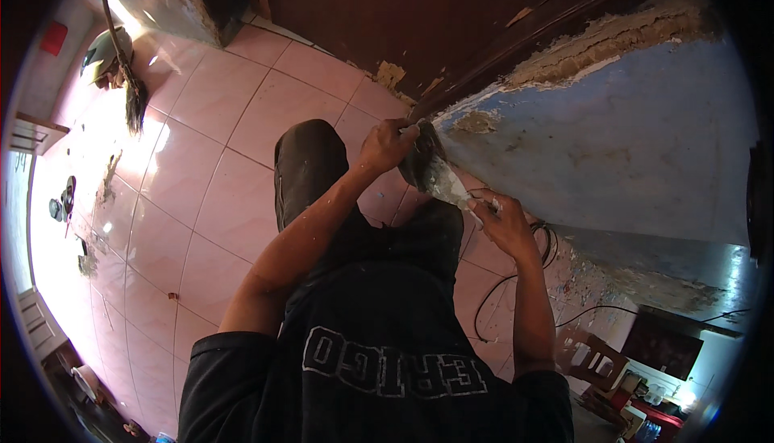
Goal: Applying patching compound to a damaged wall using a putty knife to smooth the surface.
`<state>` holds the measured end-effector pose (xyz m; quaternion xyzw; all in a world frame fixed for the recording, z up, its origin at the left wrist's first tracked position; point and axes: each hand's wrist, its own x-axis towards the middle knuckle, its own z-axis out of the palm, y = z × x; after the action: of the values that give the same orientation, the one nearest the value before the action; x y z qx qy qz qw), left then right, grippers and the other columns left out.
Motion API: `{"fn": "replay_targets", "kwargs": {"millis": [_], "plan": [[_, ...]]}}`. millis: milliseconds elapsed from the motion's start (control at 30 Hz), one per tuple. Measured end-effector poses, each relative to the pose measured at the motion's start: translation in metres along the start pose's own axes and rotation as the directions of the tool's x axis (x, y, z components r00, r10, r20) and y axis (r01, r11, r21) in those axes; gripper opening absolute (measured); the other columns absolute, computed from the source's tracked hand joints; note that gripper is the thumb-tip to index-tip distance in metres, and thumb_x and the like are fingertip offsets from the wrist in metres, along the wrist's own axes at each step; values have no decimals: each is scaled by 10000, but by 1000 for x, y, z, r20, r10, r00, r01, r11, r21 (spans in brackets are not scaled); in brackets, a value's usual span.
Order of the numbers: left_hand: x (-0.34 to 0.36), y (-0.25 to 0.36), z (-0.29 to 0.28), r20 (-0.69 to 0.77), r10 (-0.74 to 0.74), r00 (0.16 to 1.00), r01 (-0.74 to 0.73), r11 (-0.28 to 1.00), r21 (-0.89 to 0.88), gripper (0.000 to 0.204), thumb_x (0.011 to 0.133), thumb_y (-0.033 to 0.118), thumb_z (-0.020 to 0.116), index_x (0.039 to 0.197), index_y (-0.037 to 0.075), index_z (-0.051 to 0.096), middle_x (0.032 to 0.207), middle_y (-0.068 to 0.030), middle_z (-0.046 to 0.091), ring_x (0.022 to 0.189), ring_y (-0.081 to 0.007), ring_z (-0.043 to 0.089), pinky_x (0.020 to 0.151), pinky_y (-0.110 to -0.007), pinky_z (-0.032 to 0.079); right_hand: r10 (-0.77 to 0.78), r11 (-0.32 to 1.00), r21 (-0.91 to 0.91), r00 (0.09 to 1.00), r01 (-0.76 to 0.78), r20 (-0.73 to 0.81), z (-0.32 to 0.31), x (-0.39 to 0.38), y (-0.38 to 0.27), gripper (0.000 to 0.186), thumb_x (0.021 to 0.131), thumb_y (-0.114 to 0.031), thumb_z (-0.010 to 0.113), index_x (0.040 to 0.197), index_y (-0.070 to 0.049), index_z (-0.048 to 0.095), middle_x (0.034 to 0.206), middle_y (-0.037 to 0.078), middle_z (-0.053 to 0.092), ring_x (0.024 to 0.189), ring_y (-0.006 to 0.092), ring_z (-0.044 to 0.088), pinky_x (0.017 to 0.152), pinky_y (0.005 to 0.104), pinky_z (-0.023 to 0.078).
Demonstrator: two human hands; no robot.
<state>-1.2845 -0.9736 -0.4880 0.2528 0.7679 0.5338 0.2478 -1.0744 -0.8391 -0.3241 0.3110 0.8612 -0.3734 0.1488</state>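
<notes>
My left hand (pixel 389 146) is closed at the upper edge of a dark, rounded, bowl-like piece (pixel 414 166), whose exact kind I cannot make out. My right hand (pixel 506 224) grips a putty knife (pixel 448 183), its pale blade smeared with whitish filler. The blade points up and left and meets or overlaps the dark piece; whether they touch is unclear. Both hands are held above my knees, close to the blue wall (pixel 597 141). Beside the hands, a patch of the wall's paint has come off, and rough brown plaster (pixel 613 44) shows along the dark door frame.
A dark brown door (pixel 347 8) with chipped spots stands ahead. Pink tiles (pixel 234 177) cover the floor on the left, where a broom (pixel 135 108) leans. A black cable (pixel 484 306) loops over the floor at right, near scattered debris (pixel 597 278). A wooden chair (pixel 598 362) stands at lower right.
</notes>
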Motion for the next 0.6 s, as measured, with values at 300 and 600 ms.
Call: {"fn": "replay_targets", "kwargs": {"millis": [300, 600], "plan": [[-16, 15, 28, -102, 104, 989, -112, 991, -71, 482, 951, 348, 570, 1267, 6, 696, 1033, -275, 730, 988, -374, 725, 890, -435, 542, 115, 871, 475, 992, -125, 49, -10, 1, 43, 386, 1007, -344, 636, 1231, -36, 697, 684, 28, 620, 493, 80, 496, 452, 258, 376], [-15, -8, 20, -64, -92, 994, 65, 938, -341, 436, 1029, 312, 529, 1225, -33, 709, 897, -100, 725, 787, -147, 665, 677, -321, 532, -93, 581, 754, 945, 306, -312, -66, -65, 40, 451, 982, -374, 672, 1267, -54, 533, 834, 92, 661, 578, 124, 594, 442, 243, 434]]}}
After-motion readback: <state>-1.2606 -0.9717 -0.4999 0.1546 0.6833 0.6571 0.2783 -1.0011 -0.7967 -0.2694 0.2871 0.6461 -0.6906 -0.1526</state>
